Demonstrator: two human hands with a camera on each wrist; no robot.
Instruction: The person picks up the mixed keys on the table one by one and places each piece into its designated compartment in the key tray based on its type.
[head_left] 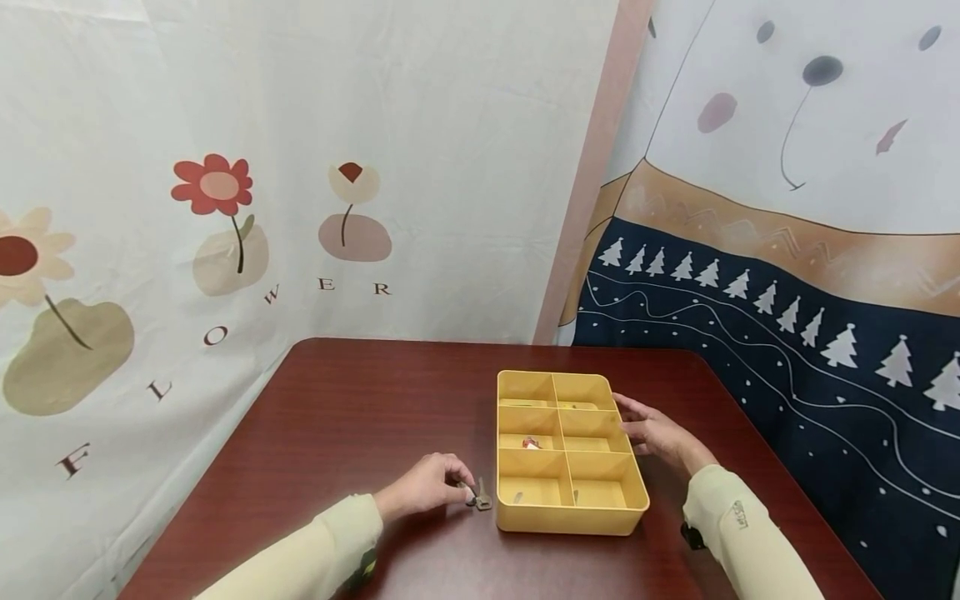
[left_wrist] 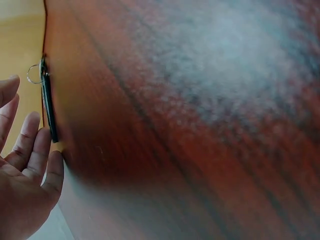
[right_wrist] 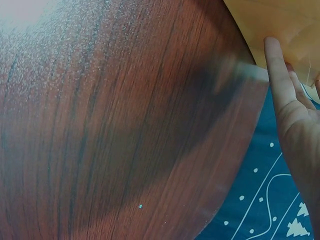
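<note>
A key point(head_left: 483, 502) with a dark head and a thin metal ring point(left_wrist: 34, 74) lies on the table, just left of a yellow divided box point(head_left: 558, 521). My left hand point(head_left: 429, 485) is right beside it, thumb and fingertips close to the key. In the left wrist view the left fingers point(left_wrist: 30, 135) are loosely bent, with a gap to the ring; whether a fingertip touches the key is unclear. My right hand point(head_left: 660, 437) rests its extended fingers point(right_wrist: 280, 75) against the box's right outer wall.
Inside the box's middle-left compartment is a small red-and-white item point(head_left: 530, 443). Other compartments hold small, indistinct pieces. The dark red-brown table point(head_left: 390, 400) carries the box, with a flower-printed curtain point(head_left: 450, 167) behind and a navy tree-printed cloth point(head_left: 750, 333) at the right.
</note>
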